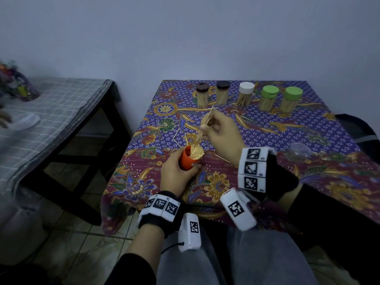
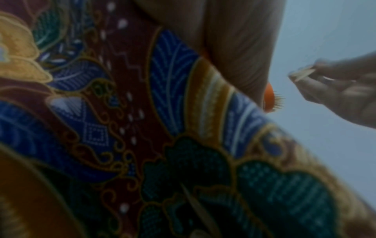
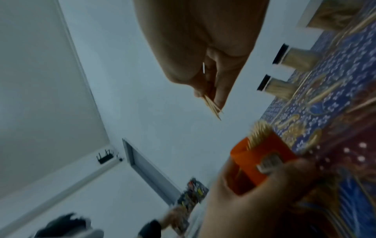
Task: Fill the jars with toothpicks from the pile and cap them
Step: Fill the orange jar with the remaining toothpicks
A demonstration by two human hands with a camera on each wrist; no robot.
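Left hand (image 1: 176,171) grips orange jar (image 1: 186,159) — right hand (image 1: 223,132) pinches toothpicks (image 1: 205,122).

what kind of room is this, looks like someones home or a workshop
Most likely a room in a home, not a workshop. A small table under a floral batik cloth stands against a plain wall, a second table with a checked cloth stands beside it, and the floor is tiled.

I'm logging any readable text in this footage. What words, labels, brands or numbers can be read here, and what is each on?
No words, brands or numbers can be read in any view.
Label on the orange jar: a barcode-like sticker, too blurred to read.
Wristband squares: black-and-white marker patterns, not text; tiny digits beside them are too small to read.
Capped jars: no label visible.
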